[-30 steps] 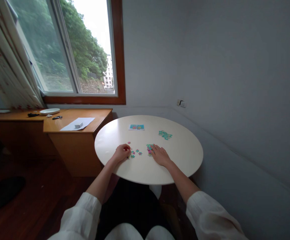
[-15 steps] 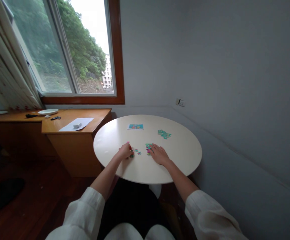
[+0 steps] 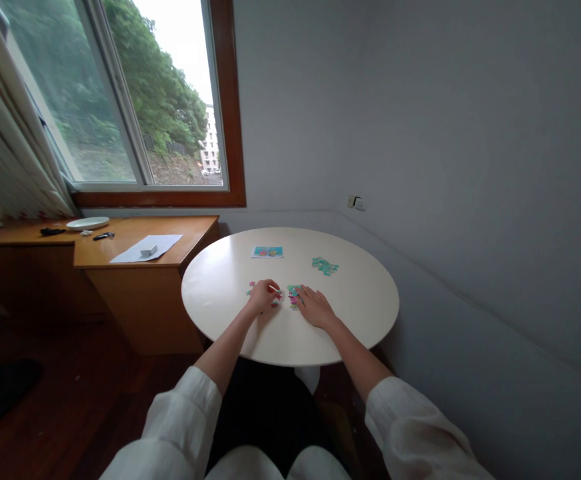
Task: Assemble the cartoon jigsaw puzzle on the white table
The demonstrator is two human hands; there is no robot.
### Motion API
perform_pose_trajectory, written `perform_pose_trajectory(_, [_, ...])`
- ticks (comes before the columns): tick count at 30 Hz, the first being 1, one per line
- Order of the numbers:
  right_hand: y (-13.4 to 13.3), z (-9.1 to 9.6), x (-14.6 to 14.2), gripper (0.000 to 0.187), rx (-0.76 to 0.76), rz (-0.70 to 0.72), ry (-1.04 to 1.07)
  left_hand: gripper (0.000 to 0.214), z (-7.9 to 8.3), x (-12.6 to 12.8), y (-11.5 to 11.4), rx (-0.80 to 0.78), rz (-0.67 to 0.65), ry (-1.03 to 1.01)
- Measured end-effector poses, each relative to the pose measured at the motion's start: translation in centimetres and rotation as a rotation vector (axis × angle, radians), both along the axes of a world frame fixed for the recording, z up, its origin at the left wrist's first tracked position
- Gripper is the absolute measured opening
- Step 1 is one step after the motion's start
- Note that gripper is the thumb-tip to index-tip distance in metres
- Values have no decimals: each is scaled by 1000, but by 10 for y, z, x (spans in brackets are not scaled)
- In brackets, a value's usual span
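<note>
On a round white table (image 3: 350, 313), my left hand (image 3: 263, 297) is curled with its fingertips pinched over small pink and teal puzzle pieces (image 3: 251, 288); the piece in the pinch is too small to name. My right hand (image 3: 313, 307) lies flat with fingers spread, resting on a partly joined cluster of puzzle pieces (image 3: 293, 293). The two hands are close together near the table's middle. A teal group of joined pieces (image 3: 325, 266) lies farther back on the right. A small printed picture card (image 3: 267, 252) lies at the back of the table.
A wooden desk (image 3: 135, 267) stands left of the table, with a sheet of paper and a small box (image 3: 147, 249), a white plate (image 3: 88, 223) and dark small items. A window (image 3: 120, 100) is behind it. Grey walls close the right side.
My left hand has moved right across the loose pieces, toward my right hand. The right hand stays on the joined cluster. The view has shifted slightly.
</note>
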State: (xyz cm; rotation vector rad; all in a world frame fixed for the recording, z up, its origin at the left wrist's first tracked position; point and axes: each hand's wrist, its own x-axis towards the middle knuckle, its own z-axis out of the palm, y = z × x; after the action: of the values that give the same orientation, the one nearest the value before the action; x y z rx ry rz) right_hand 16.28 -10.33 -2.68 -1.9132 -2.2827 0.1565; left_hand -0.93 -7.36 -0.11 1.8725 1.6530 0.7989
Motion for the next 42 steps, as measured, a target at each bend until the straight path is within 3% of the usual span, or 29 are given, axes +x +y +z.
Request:
perform_pose_trajectory(6, [0, -1, 0, 53, -3, 2, -7, 15, 5, 25, 5, -45, 22, 125])
perform_pose_trajectory(28, [-5, -1, -6, 53, 26, 4, 13, 14, 11, 33, 20, -140, 28, 338])
perform_pose_trajectory(42, [-9, 4, -11, 50, 29, 0, 21, 24, 2, 37, 40, -152, 72, 410])
